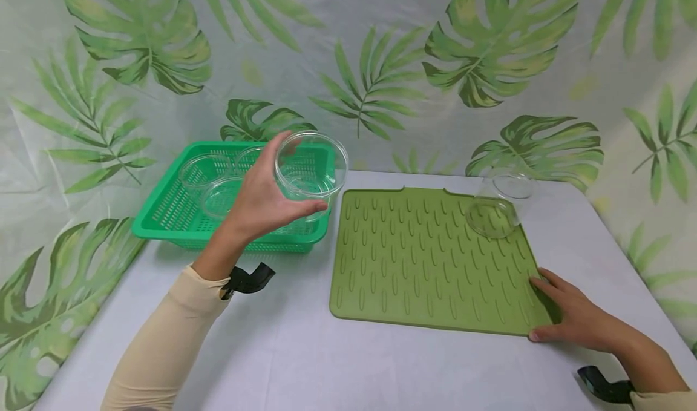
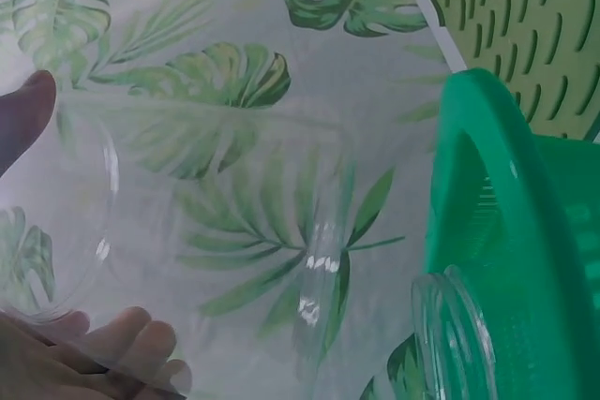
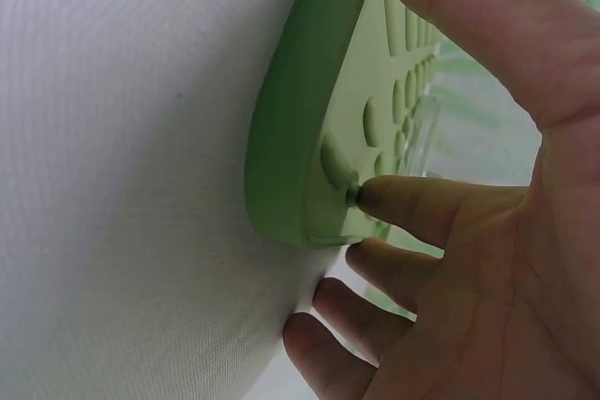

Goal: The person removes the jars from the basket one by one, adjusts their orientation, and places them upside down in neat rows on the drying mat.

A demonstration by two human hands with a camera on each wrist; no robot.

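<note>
My left hand (image 1: 261, 196) grips a clear round container (image 1: 311, 163) in the air above the right side of a green basket (image 1: 158, 229). In the left wrist view, the thumb and fingertips lie around the see-through wall of that container. Several more clear containers (image 1: 204, 169) stand in the basket. At the near right corner of an olive-green ridged mat (image 1: 430, 266) my right hand (image 1: 579, 314) rests with spread fingers. The right wrist view has its thumb and index finger touching the mat (image 3: 291, 128), with the other fingers beside the corner.
Another clear container (image 1: 498, 208) stands near the mat's far right corner, partly over its edge. A white cloth (image 1: 294, 362) covers the table. Leaf-patterned fabric (image 1: 376, 96) hangs behind and at both sides.
</note>
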